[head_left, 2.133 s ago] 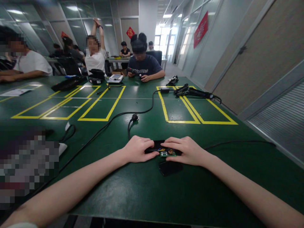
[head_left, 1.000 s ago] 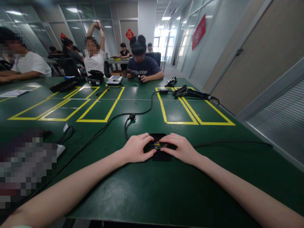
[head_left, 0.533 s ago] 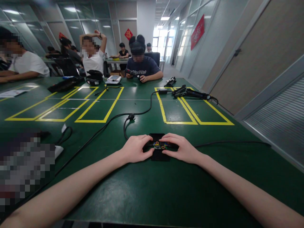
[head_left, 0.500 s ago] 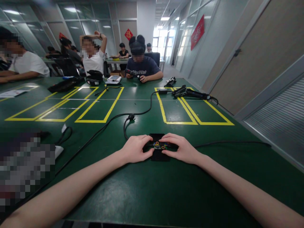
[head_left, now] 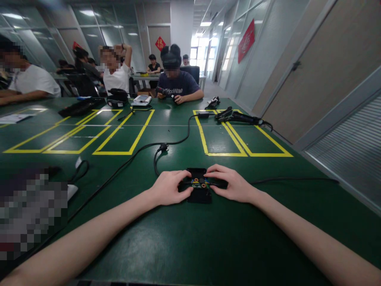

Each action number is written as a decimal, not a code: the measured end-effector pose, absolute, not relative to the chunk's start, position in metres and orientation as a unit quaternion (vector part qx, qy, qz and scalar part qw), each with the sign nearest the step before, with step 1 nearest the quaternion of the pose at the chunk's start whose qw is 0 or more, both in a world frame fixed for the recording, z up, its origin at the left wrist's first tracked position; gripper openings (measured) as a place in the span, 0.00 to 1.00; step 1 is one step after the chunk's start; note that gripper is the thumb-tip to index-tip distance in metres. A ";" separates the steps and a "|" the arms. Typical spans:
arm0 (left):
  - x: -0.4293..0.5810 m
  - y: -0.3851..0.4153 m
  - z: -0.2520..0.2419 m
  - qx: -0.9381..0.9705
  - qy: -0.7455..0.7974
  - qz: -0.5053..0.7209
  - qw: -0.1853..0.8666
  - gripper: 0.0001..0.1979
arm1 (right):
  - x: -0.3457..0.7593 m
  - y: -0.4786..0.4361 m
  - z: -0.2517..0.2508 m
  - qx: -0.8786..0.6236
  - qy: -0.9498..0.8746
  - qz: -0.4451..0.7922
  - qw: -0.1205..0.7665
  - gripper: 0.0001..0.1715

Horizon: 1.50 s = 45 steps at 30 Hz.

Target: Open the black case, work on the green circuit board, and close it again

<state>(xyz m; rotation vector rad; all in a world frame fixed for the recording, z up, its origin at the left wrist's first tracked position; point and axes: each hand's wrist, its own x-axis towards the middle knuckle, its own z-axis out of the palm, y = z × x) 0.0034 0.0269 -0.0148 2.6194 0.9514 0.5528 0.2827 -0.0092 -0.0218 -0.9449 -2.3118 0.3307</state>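
The small circuit board [head_left: 197, 185] lies on the table [head_left: 166, 238], at six o'clock from the middle of the view, between one black case piece [head_left: 196, 171] at its twelve o'clock and another black case piece [head_left: 199, 197] at its six o'clock. The left hand [head_left: 172, 188] curves around the nine o'clock side, thumb and fingertips at the case edges; I cannot tell if its grip is pressing. The right hand [head_left: 235, 186] is at three o'clock, its fingers bent around a thick black cable end [head_left: 218, 184]; whether this grip is firm, I also cannot tell. In my judgement, the main danger is pulling: if the right hand draws the cable end toward three o'clock, the joint at the board may be strained. The board could also tilt or slide, because I see nothing covering it. A fingertip may press the orange rings [head_left: 203, 185] and bend them. The black plug [head_left: 163, 147], at ten o'clock, could perhaps drag its cord.
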 end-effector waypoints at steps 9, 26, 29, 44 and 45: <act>0.006 0.023 -0.011 0.898 0.378 0.165 0.152 0.17 | 0.277 -0.009 -0.025 -0.363 -0.885 0.090 0.276 0.16; 0.001 0.028 -0.012 0.864 0.392 0.249 0.196 0.10 | 0.273 -0.011 -0.028 -0.421 -0.864 0.004 0.275 0.17; 0.001 0.029 -0.015 0.859 0.382 0.277 0.199 0.13 | 0.273 -0.012 -0.026 -0.431 -0.854 0.018 0.291 0.14; -0.006 0.023 -0.013 0.912 0.245 0.241 0.221 0.10 | 0.273 -0.024 -0.012 -0.342 -0.895 0.110 0.264 0.13; -0.005 0.023 -0.013 0.912 0.257 0.233 0.217 0.09 | 0.273 -0.023 -0.012 -0.353 -0.892 0.116 0.255 0.13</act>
